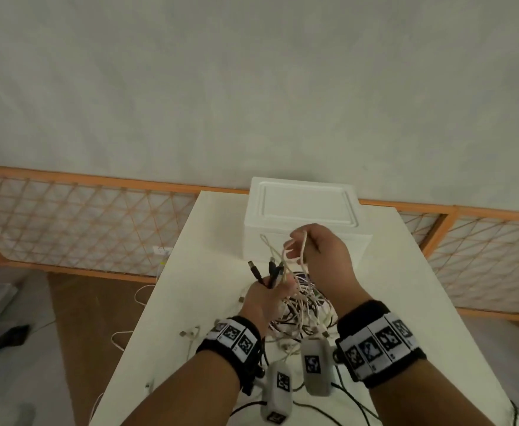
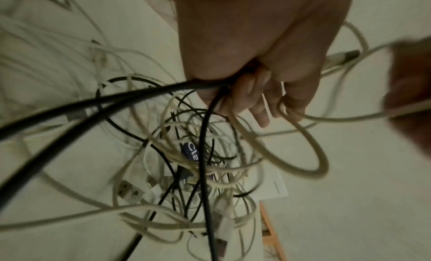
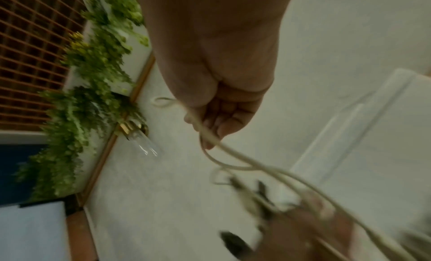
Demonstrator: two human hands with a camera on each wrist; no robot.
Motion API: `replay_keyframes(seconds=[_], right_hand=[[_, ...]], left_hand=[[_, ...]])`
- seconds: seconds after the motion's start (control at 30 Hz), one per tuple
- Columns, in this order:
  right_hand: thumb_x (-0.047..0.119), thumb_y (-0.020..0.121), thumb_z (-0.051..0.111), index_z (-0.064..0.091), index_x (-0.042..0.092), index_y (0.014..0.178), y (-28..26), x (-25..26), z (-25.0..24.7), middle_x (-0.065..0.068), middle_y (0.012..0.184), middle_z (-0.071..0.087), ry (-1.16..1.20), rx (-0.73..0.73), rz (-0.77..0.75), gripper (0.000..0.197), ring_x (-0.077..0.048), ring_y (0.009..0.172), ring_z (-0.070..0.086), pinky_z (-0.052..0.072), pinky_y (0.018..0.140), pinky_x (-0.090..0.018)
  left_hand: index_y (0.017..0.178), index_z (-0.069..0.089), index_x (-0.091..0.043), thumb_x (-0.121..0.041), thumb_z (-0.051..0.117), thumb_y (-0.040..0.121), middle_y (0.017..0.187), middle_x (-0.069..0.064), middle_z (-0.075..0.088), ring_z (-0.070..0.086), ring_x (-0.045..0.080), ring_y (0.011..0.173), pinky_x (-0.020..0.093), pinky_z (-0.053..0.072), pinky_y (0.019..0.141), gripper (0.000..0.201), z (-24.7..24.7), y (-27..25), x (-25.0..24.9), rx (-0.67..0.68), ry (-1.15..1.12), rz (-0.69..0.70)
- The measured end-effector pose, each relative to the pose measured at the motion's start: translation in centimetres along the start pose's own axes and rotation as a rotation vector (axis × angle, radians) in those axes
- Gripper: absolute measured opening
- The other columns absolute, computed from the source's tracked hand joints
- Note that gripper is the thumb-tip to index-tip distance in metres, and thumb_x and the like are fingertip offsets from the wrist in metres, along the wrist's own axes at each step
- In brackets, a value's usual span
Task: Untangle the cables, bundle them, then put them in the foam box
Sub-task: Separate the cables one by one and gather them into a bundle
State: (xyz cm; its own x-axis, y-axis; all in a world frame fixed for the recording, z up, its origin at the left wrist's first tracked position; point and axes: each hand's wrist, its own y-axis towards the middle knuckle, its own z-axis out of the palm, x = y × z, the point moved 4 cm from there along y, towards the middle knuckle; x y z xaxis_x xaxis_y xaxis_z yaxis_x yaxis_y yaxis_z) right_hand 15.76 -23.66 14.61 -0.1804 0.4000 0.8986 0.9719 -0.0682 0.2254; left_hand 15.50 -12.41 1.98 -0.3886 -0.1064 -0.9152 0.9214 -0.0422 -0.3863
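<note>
Tangled heap of thin white and black cables (image 1: 298, 312) sits on the long white table (image 1: 190, 272), mid-table, betw. the two forearms and just in front of the white foam box (image 1: 301, 216). Box stands at the table's far end w/ its recessed lid on. A small dark blue label w/ white letters (image 2: 193, 152) shows under the tangle in the left wrist view; only "Cle" is readable.

Left hand (image 1: 269, 298) is above the near-left side of the heap, fingers curled tight round a bunch of cable ends: several black USB-type plugs (image 1: 267, 270) stick up out of the fist, and black cords (image 2: 130, 97) plus white strands run from the palm down into the pile. Grip = narrow, closed on the cables.

Right hand (image 1: 322, 256) is raised higher, in front of the box's near wall, fingers curled and pinching a thin cream-white cable (image 3: 210, 136). That cable loops below the fingertips and trails down toward the left hand and the heap. Right wrist view is blurred, so exact finger contact is hard to tell beyond thumb-side fingers closed on the strand.

Both wrists carry black bands w/ black-and-white square marker tags (image 1: 378, 342) and grey camera pods (image 1: 315, 365). More loose white cable ends (image 1: 190, 333) lie on the table left of the heap, some hanging over the left edge. Behind the table: orange-framed lattice panels (image 1: 83, 222) along a pale wall; brown floor at left.
</note>
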Motion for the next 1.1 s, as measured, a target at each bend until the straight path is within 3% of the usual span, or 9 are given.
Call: replay_keyframes(seconds=[0.13, 0.33, 0.47, 0.57, 0.63, 0.77, 0.9, 1.0, 1.1], right_hand=[[0.007, 0.097, 0.044, 0.059, 0.022, 0.087, 0.7, 2.4, -2.0, 0.004, 0.090, 0.069, 0.126, -0.093, -0.104, 0.023, -0.012, 0.075, 0.068, 0.054, 0.059, -0.023], [0.019, 0.095, 0.054, 0.065, 0.011, 0.093, -0.1, -2.2, -7.8, 0.000, 0.087, 0.063, -0.366, -0.272, -0.129, 0.014, -0.023, 0.081, 0.059, 0.038, 0.071, -0.026], [0.022, 0.098, 0.047, 0.064, 0.005, 0.105, -3.4, -7.6, -14.5, -0.017, 0.097, 0.062, -0.545, -0.485, 0.042, 0.025, -0.035, 0.091, 0.056, 0.039, 0.074, -0.034], [0.049, 0.094, 0.035, 0.061, 0.013, 0.106, -6.6, -12.2, -19.1, -0.025, 0.091, 0.059, -0.694, -0.563, 0.294, 0.046, -0.040, 0.080, 0.054, 0.049, 0.075, -0.046], [0.044, 0.092, 0.042, 0.058, 0.010, 0.105, -8.6, -14.2, -20.6, -0.024, 0.083, 0.053, -0.764, -0.551, 0.467, 0.039, -0.037, 0.072, 0.048, 0.047, 0.071, -0.048], [0.018, 0.075, 0.058, 0.049, 0.008, 0.119, -9.9, -13.4, -18.5, -0.026, 0.096, 0.054, -0.828, -0.415, 0.693, 0.046, -0.041, 0.086, 0.051, 0.047, 0.084, -0.052], [0.022, 0.075, 0.076, 0.055, 0.013, 0.130, -8.7, -5.5, -5.9, -0.005, 0.128, 0.056, -0.671, 0.028, 0.106, 0.059, -0.024, 0.117, 0.050, 0.035, 0.105, -0.034], [0.047, 0.073, 0.074, 0.034, 0.023, 0.144, -10.4, -1.2, 5.1, 0.009, 0.139, 0.044, -0.570, 0.633, 0.027, 0.084, -0.012, 0.128, 0.040, 0.030, 0.105, -0.025], [0.035, 0.081, 0.063, 0.040, 0.018, 0.131, -11.7, -2.4, 9.8, -0.004, 0.124, 0.057, -0.700, 0.777, -0.006, 0.057, -0.023, 0.111, 0.056, 0.043, 0.085, -0.031]], left_hand=[[0.082, 0.066, -0.009, -0.035, 0.073, 0.081, 0.048, -0.002, 0.038, 0.024, 0.010, 0.035, 0.021, 0.025, 0.039, 0.027, -0.2, 0.6, -0.2, 0.029, -0.191, 0.015], [0.070, 0.068, -0.012, -0.025, 0.067, 0.084, 0.068, 0.003, 0.046, 0.024, 0.006, 0.036, 0.020, 0.026, 0.035, 0.019, -4.8, 0.3, 0.4, 0.014, -0.512, 0.028], [0.071, 0.062, -0.008, -0.023, 0.054, 0.095, 0.077, 0.004, 0.064, 0.027, 0.006, 0.035, 0.018, 0.026, 0.035, 0.030, -7.7, -0.5, 1.6, -0.077, -0.560, -0.004], [0.064, 0.052, -0.007, -0.031, 0.050, 0.097, 0.065, 0.005, 0.063, 0.029, 0.007, 0.033, 0.019, 0.027, 0.035, 0.041, -9.0, -1.4, 2.1, -0.114, -0.597, -0.015], [0.059, 0.044, -0.008, -0.037, 0.047, 0.097, 0.059, 0.007, 0.058, 0.031, 0.010, 0.035, 0.020, 0.029, 0.036, 0.048, -9.6, -2.2, 2.1, -0.135, -0.632, -0.014], [0.048, 0.037, -0.011, -0.047, 0.041, 0.097, 0.056, 0.011, 0.057, 0.046, 0.019, 0.042, 0.025, 0.040, 0.046, 0.061, -9.8, -3.5, 2.6, -0.120, -0.629, -0.030], [0.040, 0.034, -0.010, -0.053, 0.033, 0.097, 0.060, 0.016, 0.062, 0.053, 0.022, 0.050, 0.030, 0.037, 0.056, 0.071, -8.3, -4.9, 2.7, -0.012, -0.597, -0.004], [0.044, 0.038, -0.010, -0.050, 0.032, 0.098, 0.071, 0.009, 0.064, 0.058, 0.018, 0.065, 0.031, 0.042, 0.069, 0.067, -7.3, -6.0, 2.6, -0.008, -0.514, 0.070], [0.053, 0.046, -0.009, -0.057, 0.038, 0.088, 0.090, 0.002, 0.061, 0.055, 0.019, 0.090, 0.036, 0.038, 0.086, 0.060, -7.6, -6.4, 2.7, -0.035, -0.471, 0.097]])
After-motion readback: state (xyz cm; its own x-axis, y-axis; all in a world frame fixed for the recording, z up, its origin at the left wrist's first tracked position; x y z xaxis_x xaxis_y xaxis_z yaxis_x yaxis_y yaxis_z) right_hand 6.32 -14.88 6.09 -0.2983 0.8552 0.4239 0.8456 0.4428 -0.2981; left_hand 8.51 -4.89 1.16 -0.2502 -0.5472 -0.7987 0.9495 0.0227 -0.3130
